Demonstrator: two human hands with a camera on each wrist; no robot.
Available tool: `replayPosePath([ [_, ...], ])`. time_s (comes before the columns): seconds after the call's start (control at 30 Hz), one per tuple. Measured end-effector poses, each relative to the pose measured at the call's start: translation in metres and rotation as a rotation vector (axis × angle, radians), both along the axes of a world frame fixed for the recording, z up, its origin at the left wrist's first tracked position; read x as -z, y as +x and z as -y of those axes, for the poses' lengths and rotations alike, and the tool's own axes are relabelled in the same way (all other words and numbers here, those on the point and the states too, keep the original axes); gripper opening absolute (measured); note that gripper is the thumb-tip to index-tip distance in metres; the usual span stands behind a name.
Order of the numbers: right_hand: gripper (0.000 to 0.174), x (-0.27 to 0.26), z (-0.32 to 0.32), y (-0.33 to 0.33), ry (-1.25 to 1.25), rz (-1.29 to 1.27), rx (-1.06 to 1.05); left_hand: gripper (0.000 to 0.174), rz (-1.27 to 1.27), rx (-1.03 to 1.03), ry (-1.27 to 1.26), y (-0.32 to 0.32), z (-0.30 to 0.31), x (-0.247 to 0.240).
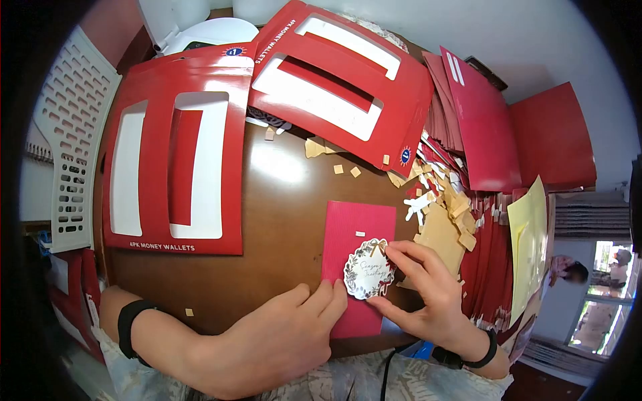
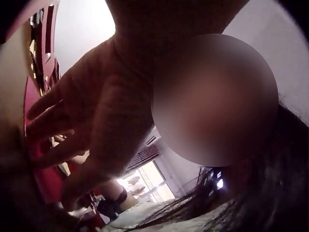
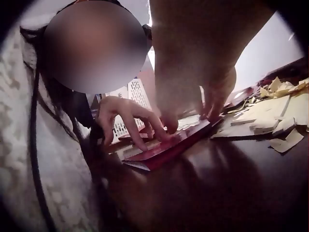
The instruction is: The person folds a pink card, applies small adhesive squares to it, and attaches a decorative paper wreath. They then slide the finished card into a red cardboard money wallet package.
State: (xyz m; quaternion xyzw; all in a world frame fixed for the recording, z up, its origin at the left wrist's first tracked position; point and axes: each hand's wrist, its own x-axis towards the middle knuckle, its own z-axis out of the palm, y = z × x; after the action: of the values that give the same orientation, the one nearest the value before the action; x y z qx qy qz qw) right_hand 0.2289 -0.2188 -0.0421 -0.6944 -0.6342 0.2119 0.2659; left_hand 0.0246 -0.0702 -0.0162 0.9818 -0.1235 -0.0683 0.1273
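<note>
A pink-red money wallet [image 1: 339, 230] lies on the brown table in front of the person. Over it is a round white tag [image 1: 369, 274] with a printed leafy wreath, a small bow and "Season's Greetings" lettering. My right hand [image 1: 431, 291] holds this tag by its right side, index finger at the upper edge and thumb at the lower. From the left, my left hand [image 1: 284, 334] rests its fingertips on the wallet, close to the tag's left edge. Those spread fingers [image 3: 133, 121] also show in the right wrist view. A small pale square sits on the wallet above the tag.
Two large red "4PK MONEY WALLETS" sleeves, left [image 1: 180, 147] and right [image 1: 341, 80], lie at the back. Paper scraps [image 1: 448, 200] heap at the right, beside stacked red wallets [image 1: 485, 260] and a yellow sheet [image 1: 528, 247]. A white perforated basket [image 1: 73, 147] stands left.
</note>
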Motion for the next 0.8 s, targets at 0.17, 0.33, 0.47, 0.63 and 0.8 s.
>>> replayPosePath([
  [0.17, 0.062, 0.005, 0.001, -0.002, 0.003, 0.069, -0.022, 0.038, -0.16, 0.133, -0.056, -0.001, 0.002, -0.001],
  [0.33, 0.062, -0.001, -0.004, -0.005, -0.01, 0.115, -0.065, 0.043, -0.146, 0.084, -0.081, -0.002, 0.007, 0.005],
  [0.47, 0.062, -0.002, -0.013, -0.006, 0.028, 0.148, -0.11, 0.045, -0.244, 0.123, -0.083, 0.001, 0.005, 0.003],
  [0.63, 0.06, -0.001, -0.02, -0.003, 0.008, 0.119, -0.107, 0.045, -0.157, 0.096, -0.09, 0.001, 0.002, 0.005],
  [0.8, 0.06, 0.0, -0.022, 0.0, -0.009, 0.131, -0.111, 0.044, -0.102, 0.075, -0.123, 0.003, 0.0, 0.006],
])
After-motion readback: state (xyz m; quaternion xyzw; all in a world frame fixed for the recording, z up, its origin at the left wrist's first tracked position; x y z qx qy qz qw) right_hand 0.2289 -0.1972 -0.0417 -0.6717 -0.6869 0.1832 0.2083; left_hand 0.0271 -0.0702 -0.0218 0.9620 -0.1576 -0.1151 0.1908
